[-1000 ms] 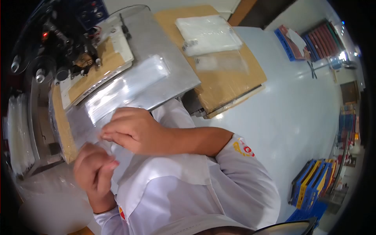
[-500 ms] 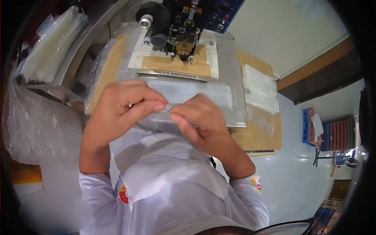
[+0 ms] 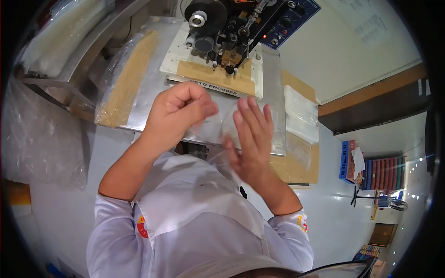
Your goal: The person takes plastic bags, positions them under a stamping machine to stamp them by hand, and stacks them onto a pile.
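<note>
My left hand (image 3: 178, 113) is raised over the front of the metal worktop, with thumb and fingers pinched together. From this pinch a thin clear plastic bag (image 3: 214, 126) hangs toward the right, blurred and see-through, so its outline is hard to follow. Beside it is my right hand (image 3: 252, 141), fingers stretched up and apart, the thumb smeared by motion. Whether its palm touches the plastic I cannot tell. Just behind both hands stands the encoder machine (image 3: 213, 85), with its black reel and a tan-covered base.
White plastic bags (image 3: 301, 113) lie stacked on cardboard (image 3: 296, 162) at the right. A blue control box (image 3: 287, 21) stands behind the machine. At the left are a metal shelf (image 3: 88, 55) with clear plastic bundles (image 3: 60, 39) and a big plastic bag (image 3: 44, 139). Crates (image 3: 347, 160) stand far right.
My hands have moved apart from nearly touching fingertips. The right hand's curled fingers have opened upward. The plastic now shows lifted between the hands, and the whole view has shifted.
</note>
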Demonstrator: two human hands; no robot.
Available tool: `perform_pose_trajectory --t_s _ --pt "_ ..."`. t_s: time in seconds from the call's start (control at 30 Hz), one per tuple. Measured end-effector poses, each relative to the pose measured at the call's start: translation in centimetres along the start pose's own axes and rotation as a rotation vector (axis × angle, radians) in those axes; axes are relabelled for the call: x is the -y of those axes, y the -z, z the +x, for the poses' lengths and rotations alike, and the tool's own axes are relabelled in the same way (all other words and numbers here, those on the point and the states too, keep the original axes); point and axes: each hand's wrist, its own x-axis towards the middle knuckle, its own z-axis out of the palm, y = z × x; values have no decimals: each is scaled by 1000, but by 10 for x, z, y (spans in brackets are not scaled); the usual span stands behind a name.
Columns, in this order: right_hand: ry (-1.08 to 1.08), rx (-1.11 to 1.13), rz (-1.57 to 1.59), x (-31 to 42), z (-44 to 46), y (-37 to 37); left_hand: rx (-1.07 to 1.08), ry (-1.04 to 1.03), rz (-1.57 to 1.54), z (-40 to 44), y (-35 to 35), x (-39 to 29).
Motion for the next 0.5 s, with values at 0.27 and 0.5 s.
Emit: perform_pose_trajectory --t_s 0.27,0.5 --pt "20 297 -298 -58 11 3 -156 -30 380 33 13 23" --pt "-60 354 -313 -97 7 -19 -228 -67 471 11 45 20"
